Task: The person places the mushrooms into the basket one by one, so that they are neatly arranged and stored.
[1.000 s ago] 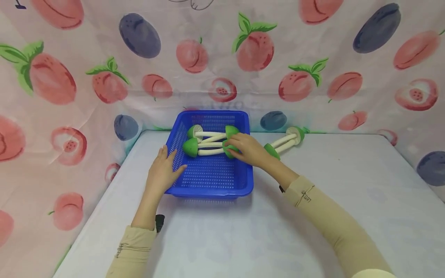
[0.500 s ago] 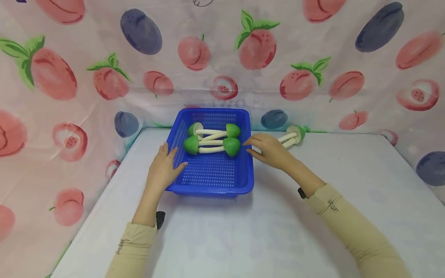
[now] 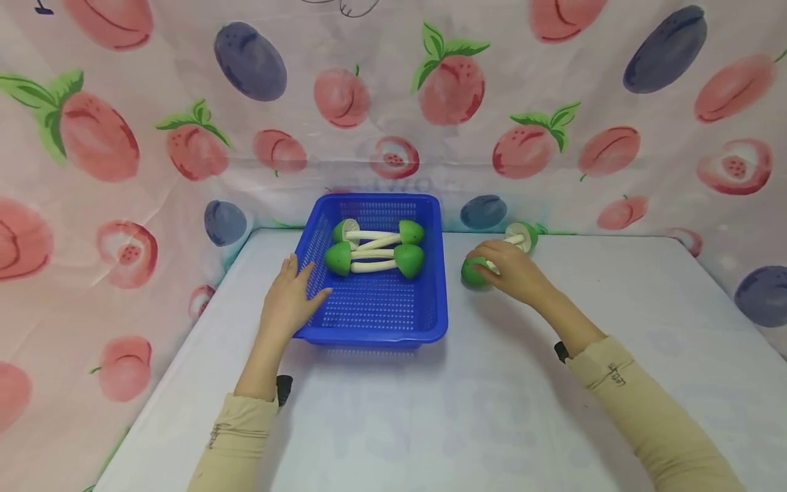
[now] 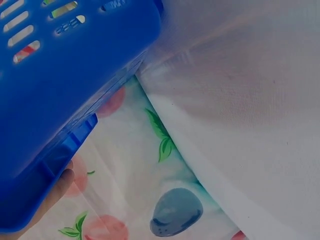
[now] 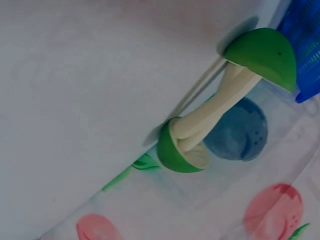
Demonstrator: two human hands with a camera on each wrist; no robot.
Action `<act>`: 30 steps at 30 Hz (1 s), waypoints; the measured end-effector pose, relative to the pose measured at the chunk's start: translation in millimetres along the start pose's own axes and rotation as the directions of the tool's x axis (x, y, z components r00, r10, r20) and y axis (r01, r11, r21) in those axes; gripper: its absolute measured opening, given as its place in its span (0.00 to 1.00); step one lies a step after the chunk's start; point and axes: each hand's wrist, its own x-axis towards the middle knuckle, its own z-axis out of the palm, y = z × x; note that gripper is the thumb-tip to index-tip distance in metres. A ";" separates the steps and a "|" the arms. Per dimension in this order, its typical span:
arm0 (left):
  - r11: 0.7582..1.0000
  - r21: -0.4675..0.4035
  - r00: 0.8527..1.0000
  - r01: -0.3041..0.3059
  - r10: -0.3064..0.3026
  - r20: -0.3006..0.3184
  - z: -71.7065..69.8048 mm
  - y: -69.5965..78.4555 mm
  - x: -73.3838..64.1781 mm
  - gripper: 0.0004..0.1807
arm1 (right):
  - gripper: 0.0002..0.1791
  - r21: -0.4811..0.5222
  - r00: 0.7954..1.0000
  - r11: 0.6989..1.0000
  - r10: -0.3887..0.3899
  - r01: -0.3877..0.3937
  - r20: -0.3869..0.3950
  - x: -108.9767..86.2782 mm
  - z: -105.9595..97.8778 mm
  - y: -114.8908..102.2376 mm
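My left hand (image 3: 285,304) rests at the left rim of a blue plastic basket (image 3: 375,336), fingers straight and spread, thumb over the inside. A fingertip (image 4: 61,184) shows beneath the basket's rim in the left wrist view. Inside lie several green-capped mushrooms (image 3: 375,254) with pale stems, laid head to tail. Right of the basket, two more mushrooms (image 5: 220,107) lie together on the table, caps at opposite ends. My right hand (image 3: 516,273) is over them, thumb and fingers loosely bent around the nearer cap (image 3: 472,272). No finger covers them in the right wrist view.
A white-covered table (image 3: 455,424) extends toward me. Behind and to the left hangs a fruit-print cloth (image 3: 381,89), close to the table's back edge. The basket's right wall (image 3: 440,287) stands a short way from the loose mushrooms.
My right hand has left the mushrooms inside the basket and moved right, over the rim, to the pair on the table. My left hand has stayed at the basket.
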 end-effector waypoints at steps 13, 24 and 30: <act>1.000 -0.009 1.000 0.020 -0.020 0.002 -1.6 -2.1 0.8 0.37 | 0.11 -0.053 0.978 0.985 0.169 -0.164 0.122 -21.2 -1.8 27.5; 1.000 -0.001 1.000 0.016 -0.016 -0.002 -0.1 0.8 0.8 0.37 | 0.18 -0.075 0.919 0.960 0.280 -0.270 0.277 -33.0 -9.9 53.1; 1.000 -0.017 1.000 0.004 -0.004 -0.009 2.1 1.0 1.1 0.37 | 0.20 -0.089 0.902 0.951 0.309 -0.296 0.303 -38.1 -9.1 67.9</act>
